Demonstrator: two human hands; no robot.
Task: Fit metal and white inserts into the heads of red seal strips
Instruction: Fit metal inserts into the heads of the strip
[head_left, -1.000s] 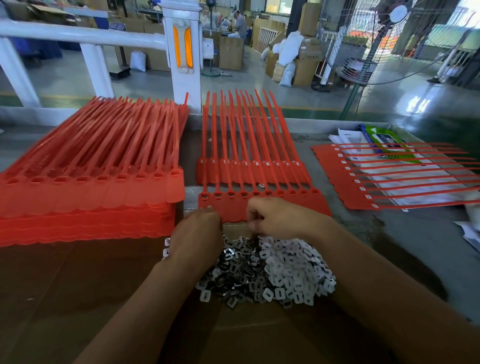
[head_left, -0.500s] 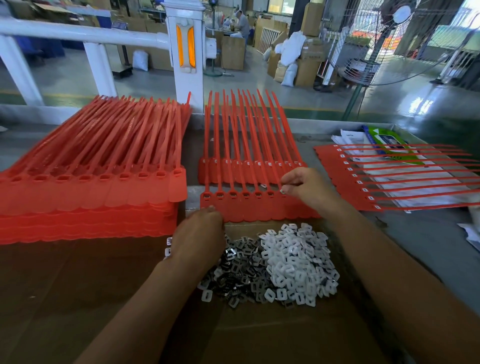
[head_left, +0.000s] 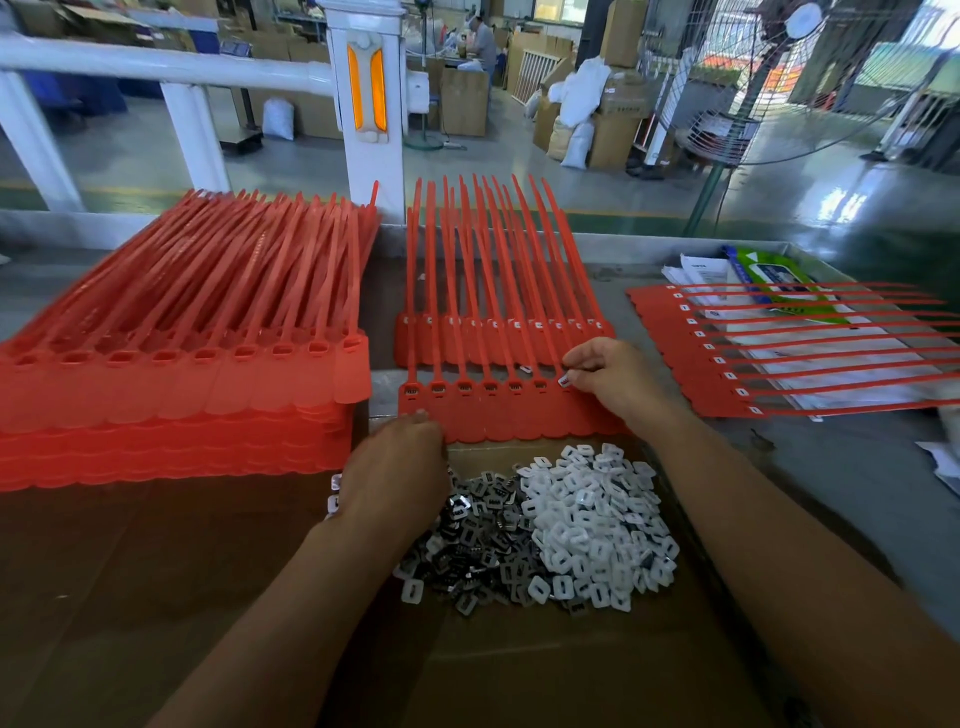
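Pinching a white insert (head_left: 564, 382) between thumb and forefinger, the right grip (head_left: 618, 382) holds it at a head of the front row of red seal strips (head_left: 519, 415), toward the row's right end. Heads to its left carry dark metal pieces.

Left grip (head_left: 400, 467): fingers curled downward, fingertips touching the near left corner of the same row. Whether it grasps anything cannot be told.

Just near of the row, on brown cardboard (head_left: 156, 571), lie two touching heaps: metal inserts (head_left: 478, 535) on the left, partly under the left wrist, and white inserts (head_left: 592, 519) on the right.

A second row of strips (head_left: 493, 348) lies just behind the front one, with one loose white piece (head_left: 524, 368) on it. A thick stack of red strips (head_left: 182, 389) sits on the left. A further sheet of strips (head_left: 675, 353) lies on the grey surface (head_left: 831, 467) to the right, over papers.
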